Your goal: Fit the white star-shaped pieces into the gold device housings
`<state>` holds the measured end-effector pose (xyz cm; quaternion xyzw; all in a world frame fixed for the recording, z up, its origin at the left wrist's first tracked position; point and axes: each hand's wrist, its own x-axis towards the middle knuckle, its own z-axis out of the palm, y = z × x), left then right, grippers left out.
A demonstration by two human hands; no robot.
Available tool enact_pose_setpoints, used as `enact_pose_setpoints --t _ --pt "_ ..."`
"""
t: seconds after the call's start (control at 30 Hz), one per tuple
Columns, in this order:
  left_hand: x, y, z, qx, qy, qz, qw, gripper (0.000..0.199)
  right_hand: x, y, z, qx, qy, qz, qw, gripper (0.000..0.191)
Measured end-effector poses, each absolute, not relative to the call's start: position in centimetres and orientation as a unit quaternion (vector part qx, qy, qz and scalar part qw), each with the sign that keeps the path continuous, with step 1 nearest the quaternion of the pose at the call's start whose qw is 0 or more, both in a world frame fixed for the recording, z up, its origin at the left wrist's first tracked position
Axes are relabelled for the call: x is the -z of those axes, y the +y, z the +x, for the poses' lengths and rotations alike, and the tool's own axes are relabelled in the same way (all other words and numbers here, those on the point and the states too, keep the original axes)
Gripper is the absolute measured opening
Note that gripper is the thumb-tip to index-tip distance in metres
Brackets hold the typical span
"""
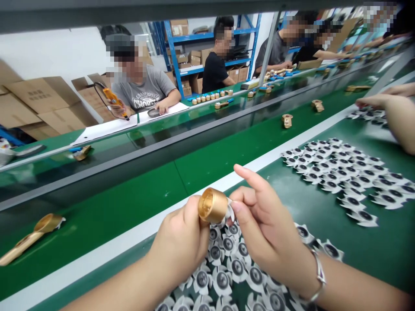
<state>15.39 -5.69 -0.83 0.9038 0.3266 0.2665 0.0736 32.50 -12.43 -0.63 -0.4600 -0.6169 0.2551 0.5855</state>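
Right thumb and curled fingertips pinch the edge of a white bladed wheel (231,211) on the far side of a gold cup (218,206), the right index finger raised clear. The left hand (181,233) grips the cup, its fingers closed around the side and base; whatever they cover cannot be seen. The cup lies tipped over between the hands, its open mouth toward the left hand and its long axis running across to the right hand (272,229), which is the nearer to the wheel. Below, loose bladed wheels (222,280) crowd the green bench (395,233). Beyond a white strip (110,247), a long-handled gold piece (48,223) rests on the green belt (129,216), while a person in a gray shirt (147,86) sits opposite.
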Motion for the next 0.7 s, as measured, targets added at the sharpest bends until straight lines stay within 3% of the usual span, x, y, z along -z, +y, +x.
enact_pose_setpoints --t 0.33,0.7 --pt "-1.1 -6.1 15.6 -0.178 0.364 0.841 0.358 0.009 -0.1 -12.6 32.7 -0.251 -0.637 -0.441 0.580 0.049" --pt "-0.7 -6.0 15.7 -0.182 0.380 0.812 0.403 0.007 0.3 -12.2 33.0 -0.225 -0.680 -0.439 0.542 0.055"
